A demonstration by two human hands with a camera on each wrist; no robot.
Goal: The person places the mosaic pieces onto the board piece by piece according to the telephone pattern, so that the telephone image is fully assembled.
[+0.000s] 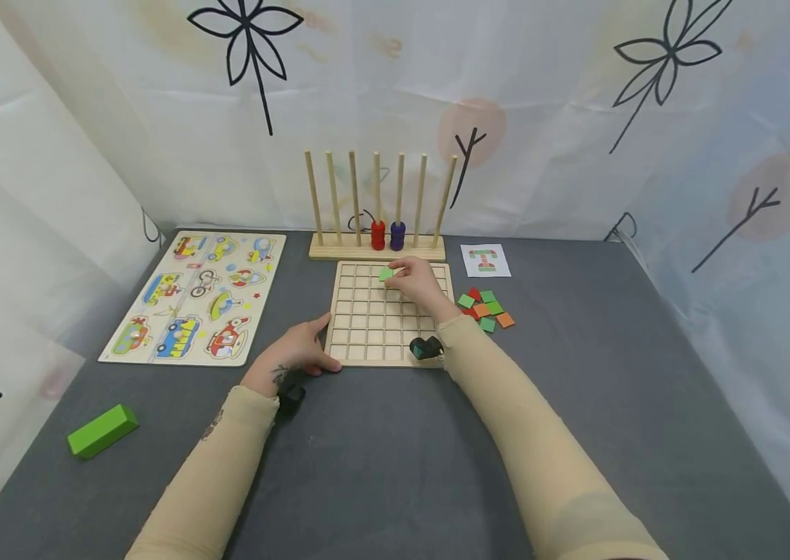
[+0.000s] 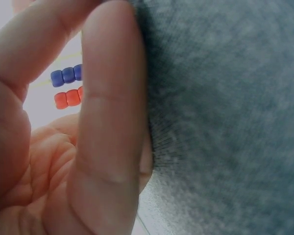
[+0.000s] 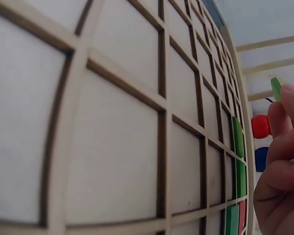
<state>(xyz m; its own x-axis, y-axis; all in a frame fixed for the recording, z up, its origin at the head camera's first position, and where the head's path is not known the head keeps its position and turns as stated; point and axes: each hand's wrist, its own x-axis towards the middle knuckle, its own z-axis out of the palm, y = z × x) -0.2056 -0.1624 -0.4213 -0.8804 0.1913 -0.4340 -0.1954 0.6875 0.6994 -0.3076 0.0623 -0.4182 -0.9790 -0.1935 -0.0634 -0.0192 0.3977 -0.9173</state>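
Observation:
A wooden grid board [image 1: 360, 351] lies flat on the dark table. Over its far rows my right hand [image 1: 419, 284] pinches a small light green square tile [image 3: 276, 89] between thumb and fingertip. Green tiles [image 3: 241, 178] sit in cells at the board's far end in the right wrist view, with a red tile [image 3: 242, 215] and a darker green tile [image 3: 232, 219] beside them. My left hand [image 1: 300, 348] rests at the board's near left corner, thumb and fingers spread along its edge. Much of the far row is hidden behind my right hand in the head view.
Loose red, orange and green tiles [image 1: 482, 309] lie right of the board, below a pattern card [image 1: 484, 271]. Behind stands a peg rack [image 1: 339, 253] with red beads [image 1: 377, 236] and blue beads [image 1: 398, 236]. At left are a picture puzzle [image 1: 188, 311] and a green block [image 1: 103, 432].

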